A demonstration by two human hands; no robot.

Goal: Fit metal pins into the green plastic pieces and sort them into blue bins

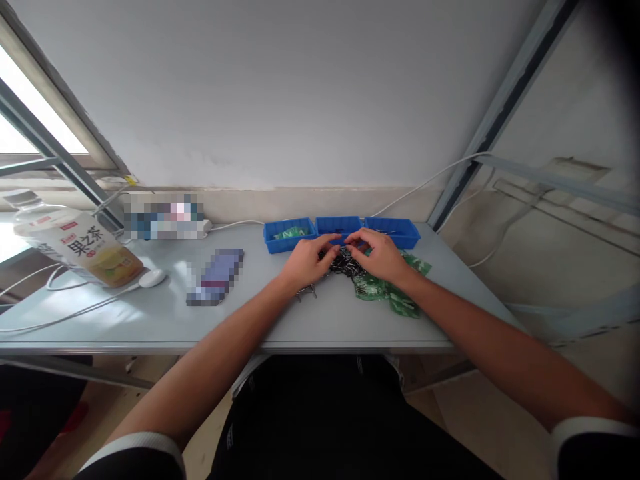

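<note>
My left hand (309, 260) and my right hand (379, 253) meet above a heap of small dark metal pieces (345, 262) that look like screws. Thumb and fingers are drawn together on each hand, and whatever lies between the tips is too small to make out. Green printed plastic packets (373, 288) lie under and beside my right hand. A few loose metal pieces (307, 291) rest below my left wrist. Just behind the hands stand a left blue bin (273, 245) with a green packet in it, a middle blue bin (337, 223) and a right blue bin (410, 233).
At the left, a large tea bottle (75, 240) leans beside a white round charger (152, 278) with a cable. A blurred-out phone-like object (219, 275) lies on the grey table (260, 320). Metal frame posts (480, 140) rise at both sides, and a wall closes the back.
</note>
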